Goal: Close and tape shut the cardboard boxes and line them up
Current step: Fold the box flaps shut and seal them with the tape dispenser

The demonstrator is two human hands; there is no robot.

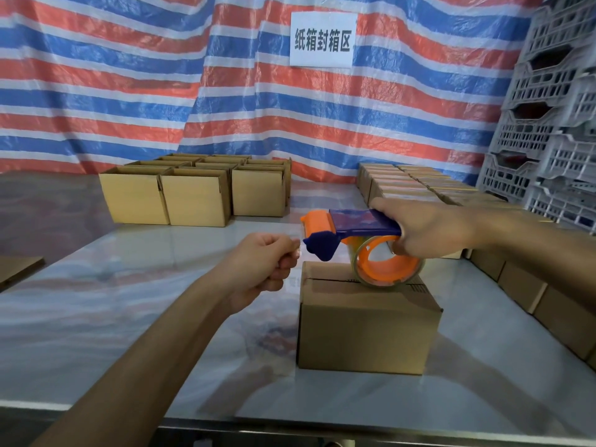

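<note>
Tape dispenser (351,230) held over closed box (367,317) at near-centre bench (129,285).
Your right grip (429,230) clasps the dispenser's handle, roll resting on the box's top seam; your left grip (267,262), clenched, pinches the tape end (298,245) just left of the blade.

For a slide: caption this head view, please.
Right hand holds a tape dispenser over a closed box; left hand pinches the tape end.

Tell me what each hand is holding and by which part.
The right hand grips the orange and blue plastic tape dispenser at its rear, over the roll. The left hand appears to pinch the clear tape's free end.
</note>
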